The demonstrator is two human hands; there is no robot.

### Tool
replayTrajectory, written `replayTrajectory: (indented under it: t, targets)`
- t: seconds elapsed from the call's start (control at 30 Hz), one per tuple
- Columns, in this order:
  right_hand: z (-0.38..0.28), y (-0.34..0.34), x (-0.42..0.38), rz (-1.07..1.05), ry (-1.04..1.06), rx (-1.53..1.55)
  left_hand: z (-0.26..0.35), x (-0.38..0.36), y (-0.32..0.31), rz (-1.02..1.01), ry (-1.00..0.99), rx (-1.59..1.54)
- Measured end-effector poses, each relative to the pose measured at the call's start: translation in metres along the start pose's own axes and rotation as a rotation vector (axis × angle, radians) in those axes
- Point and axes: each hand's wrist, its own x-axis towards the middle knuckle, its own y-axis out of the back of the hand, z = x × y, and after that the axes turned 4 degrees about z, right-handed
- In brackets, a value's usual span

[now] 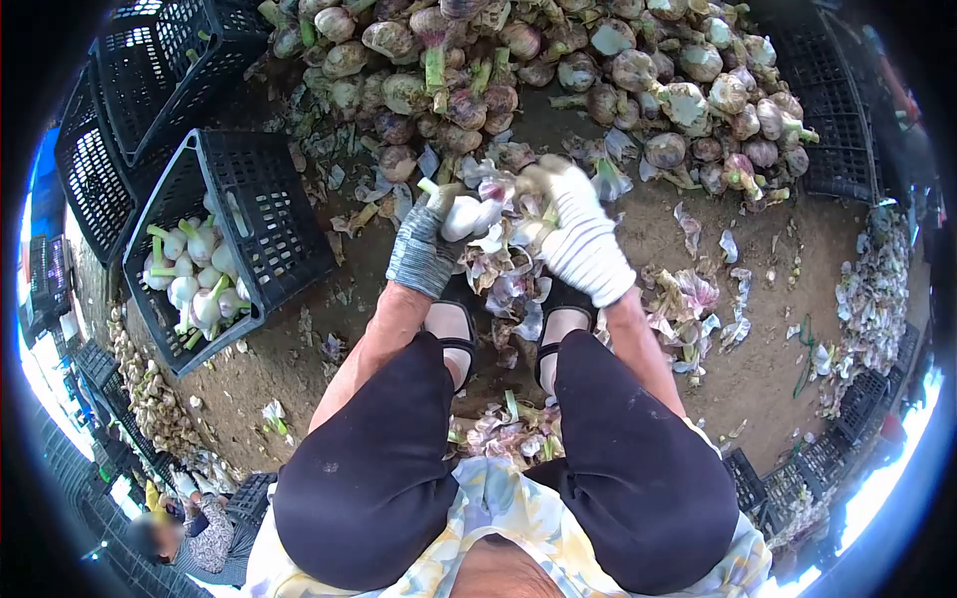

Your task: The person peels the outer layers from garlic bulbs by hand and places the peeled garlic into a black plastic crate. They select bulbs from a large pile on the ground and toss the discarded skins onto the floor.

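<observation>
My left hand (421, 242), in a grey striped glove, is closed around a white garlic bulb (471, 215) with a short green stem pointing up and left. Purplish loose skin hangs at the bulb's right side. Beside it my right hand (578, 234), in a white striped glove, is curved toward the bulb, its fingers smeared by motion; I cannot tell whether they pinch the skin. Below both hands, papery garlic skins (506, 279) lie heaped between my feet.
A large pile of unpeeled garlic (598, 70) spreads ahead. To my left stands a tilted black crate (269, 224) with clean white garlic bulbs (199, 264) inside. Stacked black crates (150, 60) are behind it. Another person (199, 543) sits at lower left. Skins (688, 309) litter the ground.
</observation>
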Motion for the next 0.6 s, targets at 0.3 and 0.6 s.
replayTrajectory:
  t: [0.3, 0.6]
  targets:
    - [-0.004, -0.021, -0.004, -0.165, -0.524, 0.492, -0.001, -0.001, -0.002, -0.088, -0.178, 0.100]
    - [-0.022, -0.024, 0.002, -0.176, -0.512, 0.668, -0.011, -0.003, -0.021, 0.036, -0.308, 0.367]
